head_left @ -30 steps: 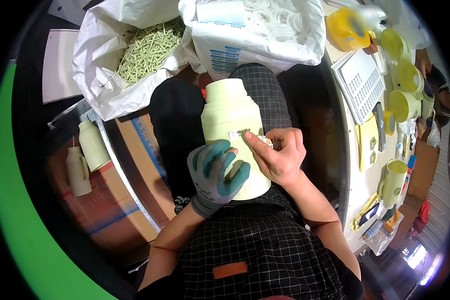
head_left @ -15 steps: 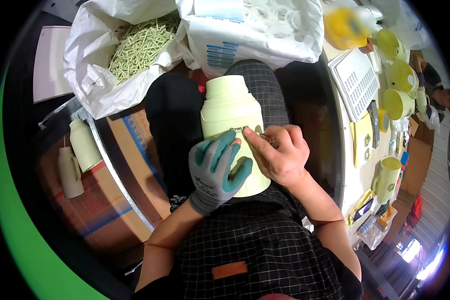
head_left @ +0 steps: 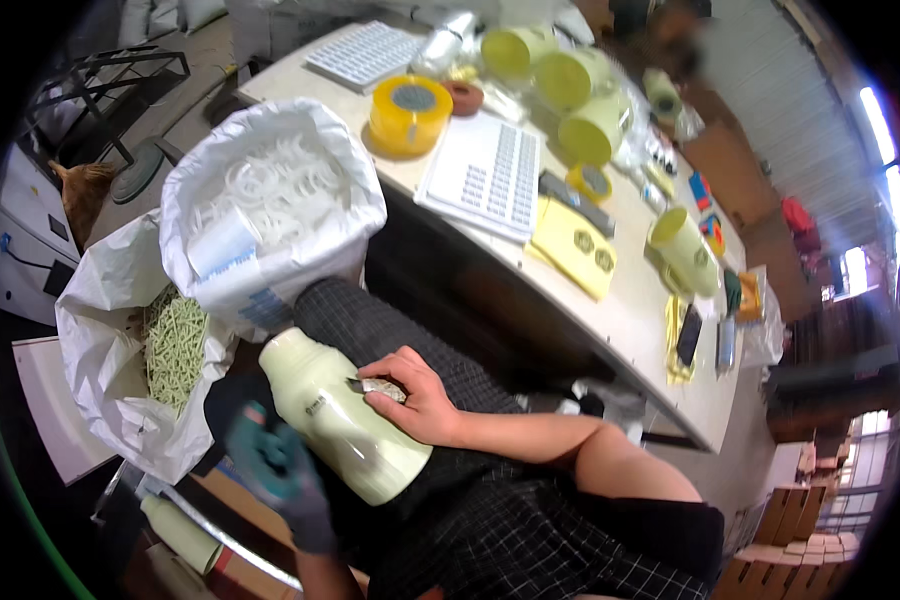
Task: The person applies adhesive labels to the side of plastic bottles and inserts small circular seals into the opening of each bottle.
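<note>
Two hands work one pale green bottle [head_left: 345, 415] lying across the person's lap, below the counter's [head_left: 630, 320] near edge: the gloved left hand [head_left: 280, 470] grips its side to steady it, while the bare right hand [head_left: 410, 398] pinches a small label [head_left: 380, 388] against it. Beside the knees, one white bag [head_left: 350, 215] holds white rings, another bag [head_left: 100, 400] green sticks.

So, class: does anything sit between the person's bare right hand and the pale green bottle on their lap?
Nothing visible does. The right hand rests directly on the pale green bottle, pressing a small label to its side; the gloved left hand is at its near side.
</note>
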`<move>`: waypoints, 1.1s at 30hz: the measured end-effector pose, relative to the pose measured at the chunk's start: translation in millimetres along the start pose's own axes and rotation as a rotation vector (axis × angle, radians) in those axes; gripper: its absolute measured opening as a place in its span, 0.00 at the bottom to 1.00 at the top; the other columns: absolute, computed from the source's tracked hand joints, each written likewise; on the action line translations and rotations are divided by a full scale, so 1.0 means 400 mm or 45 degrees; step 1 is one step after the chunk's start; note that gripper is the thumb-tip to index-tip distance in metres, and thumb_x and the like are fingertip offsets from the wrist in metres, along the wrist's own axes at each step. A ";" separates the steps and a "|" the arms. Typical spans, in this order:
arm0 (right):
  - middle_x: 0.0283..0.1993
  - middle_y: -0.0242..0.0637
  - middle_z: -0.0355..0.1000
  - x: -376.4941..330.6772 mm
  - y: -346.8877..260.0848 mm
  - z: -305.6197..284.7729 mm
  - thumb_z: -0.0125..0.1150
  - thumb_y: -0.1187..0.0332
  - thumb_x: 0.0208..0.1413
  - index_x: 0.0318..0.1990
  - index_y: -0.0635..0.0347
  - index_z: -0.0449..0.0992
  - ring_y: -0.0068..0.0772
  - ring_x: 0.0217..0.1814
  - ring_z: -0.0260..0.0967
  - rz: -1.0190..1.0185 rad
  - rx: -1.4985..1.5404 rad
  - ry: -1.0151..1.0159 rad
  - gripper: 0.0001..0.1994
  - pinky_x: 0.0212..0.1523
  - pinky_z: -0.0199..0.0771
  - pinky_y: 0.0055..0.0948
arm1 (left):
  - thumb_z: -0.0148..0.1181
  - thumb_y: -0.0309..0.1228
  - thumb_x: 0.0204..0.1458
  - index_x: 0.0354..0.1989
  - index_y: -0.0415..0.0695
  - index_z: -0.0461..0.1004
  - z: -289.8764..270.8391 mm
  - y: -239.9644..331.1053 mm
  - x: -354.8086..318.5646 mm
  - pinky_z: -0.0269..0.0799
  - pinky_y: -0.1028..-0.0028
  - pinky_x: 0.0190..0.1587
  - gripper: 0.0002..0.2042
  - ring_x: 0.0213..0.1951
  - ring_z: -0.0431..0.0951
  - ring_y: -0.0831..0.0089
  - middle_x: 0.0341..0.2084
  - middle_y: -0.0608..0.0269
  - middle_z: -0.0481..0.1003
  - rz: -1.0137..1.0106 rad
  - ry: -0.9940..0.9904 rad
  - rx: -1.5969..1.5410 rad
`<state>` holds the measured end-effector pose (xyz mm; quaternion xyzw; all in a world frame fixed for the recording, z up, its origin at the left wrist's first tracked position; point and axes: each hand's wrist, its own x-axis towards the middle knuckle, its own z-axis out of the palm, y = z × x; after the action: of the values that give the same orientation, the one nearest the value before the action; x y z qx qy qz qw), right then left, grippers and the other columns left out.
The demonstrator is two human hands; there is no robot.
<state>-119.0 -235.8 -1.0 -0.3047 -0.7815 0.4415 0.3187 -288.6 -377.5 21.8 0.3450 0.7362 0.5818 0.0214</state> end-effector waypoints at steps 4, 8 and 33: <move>0.46 0.39 0.76 -0.044 -0.082 0.034 0.73 0.69 0.58 0.51 0.61 0.78 0.43 0.49 0.73 -0.345 0.356 -0.219 0.15 0.54 0.72 0.39 | 0.65 0.25 0.62 0.64 0.33 0.74 -0.033 -0.069 0.218 0.72 0.75 0.55 0.22 0.47 0.76 0.74 0.47 0.59 0.79 -0.551 -0.605 -0.024; 0.45 0.40 0.76 -0.060 -0.112 -0.033 0.72 0.71 0.58 0.48 0.62 0.80 0.44 0.49 0.74 -0.253 0.570 -0.128 0.13 0.54 0.73 0.41 | 0.64 0.28 0.63 0.57 0.34 0.77 -0.076 -0.185 0.218 0.73 0.75 0.50 0.17 0.44 0.77 0.75 0.46 0.63 0.79 -0.551 -0.727 -0.710; 0.40 0.31 0.73 -0.080 0.373 -0.764 0.70 0.64 0.55 0.42 0.46 0.87 0.39 0.46 0.73 0.283 -1.233 0.667 0.08 0.41 0.79 0.39 | 0.65 0.57 0.55 0.72 0.47 0.67 0.973 0.221 -0.103 0.49 0.46 0.78 0.40 0.77 0.55 0.52 0.74 0.55 0.60 1.263 -1.319 0.279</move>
<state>164.2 -45.1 -15.9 -0.5961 -0.7530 -0.0275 0.2775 -45.9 -64.3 -41.9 0.8698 0.4426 0.2076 0.0664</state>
